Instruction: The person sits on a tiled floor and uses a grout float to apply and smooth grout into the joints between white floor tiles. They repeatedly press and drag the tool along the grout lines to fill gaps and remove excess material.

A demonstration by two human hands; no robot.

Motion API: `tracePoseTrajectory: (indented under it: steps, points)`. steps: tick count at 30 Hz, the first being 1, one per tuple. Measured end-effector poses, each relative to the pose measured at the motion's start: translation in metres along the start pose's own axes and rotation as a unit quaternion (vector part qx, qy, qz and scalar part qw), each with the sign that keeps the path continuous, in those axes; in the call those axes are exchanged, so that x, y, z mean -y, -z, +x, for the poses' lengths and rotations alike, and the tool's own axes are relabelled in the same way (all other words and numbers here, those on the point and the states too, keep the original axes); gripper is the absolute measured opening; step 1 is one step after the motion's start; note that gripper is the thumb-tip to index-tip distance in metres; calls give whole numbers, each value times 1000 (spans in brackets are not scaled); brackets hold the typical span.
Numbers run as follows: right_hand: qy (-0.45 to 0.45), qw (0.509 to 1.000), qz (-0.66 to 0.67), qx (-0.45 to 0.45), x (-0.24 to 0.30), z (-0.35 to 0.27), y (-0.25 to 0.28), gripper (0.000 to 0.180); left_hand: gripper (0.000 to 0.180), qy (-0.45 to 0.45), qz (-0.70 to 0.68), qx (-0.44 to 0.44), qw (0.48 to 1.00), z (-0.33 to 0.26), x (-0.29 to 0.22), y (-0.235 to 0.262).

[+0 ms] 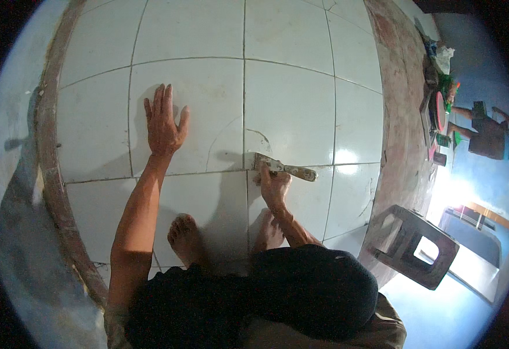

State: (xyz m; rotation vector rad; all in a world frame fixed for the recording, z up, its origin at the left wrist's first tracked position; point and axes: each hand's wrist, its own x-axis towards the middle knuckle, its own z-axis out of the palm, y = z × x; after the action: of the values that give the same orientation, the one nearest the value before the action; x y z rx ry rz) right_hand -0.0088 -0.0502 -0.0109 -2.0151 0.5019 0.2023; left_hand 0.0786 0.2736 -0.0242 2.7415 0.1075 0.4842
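My right hand (274,187) grips a putty knife (298,172) with a worn, stained handle pointing right. Its broad blade (262,159) is by the grout line where several white floor tiles meet; whether the edge touches the tile I cannot tell. Farther forward and to the left, my left hand (164,128) lies flat on a white tile (208,87), fingers stretched forward and thumb apart, with nothing in it. Thin dark grout lines run between the tiles, and a curved dark mark (260,136) shows just beyond the blade.
My bare feet (187,235) stand on the tiles close behind the hands. A worn stool (414,247) is at the right beside a brown strip of floor (408,116). A wall (10,134) borders the left. Another person (490,131) stands far right near assorted clutter.
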Motion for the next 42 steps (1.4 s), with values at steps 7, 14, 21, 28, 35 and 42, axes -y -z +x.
tracePoseTrajectory:
  steps: [7, 14, 21, 28, 35, 42]
  points:
    - [-18, 997, -44, -60, -4, 40, 49, 30, 70, 14, 8, 4, 1000, 5, -5, 2]
    - [9, 998, -40, 41, 12, 4, -3, 21, 68, -6, 7, -9, 1000, 0, 0, 1]
    - [82, 994, -69, -28, 7, 53, 42, 30, 68, 21, -7, 3, 1000, 2, -1, 5]
    - [7, 996, -61, 57, 4, 39, -2, 33, 70, 31, -14, 12, 999, 1, -5, -1]
    - [64, 994, -73, 41, 13, 86, 30, 26, 69, 18, -5, 9, 1000, 5, -7, 5]
    - [41, 989, -121, 73, 28, 67, -6, 33, 68, 11, -1, 3, 1000, 4, -3, -4]
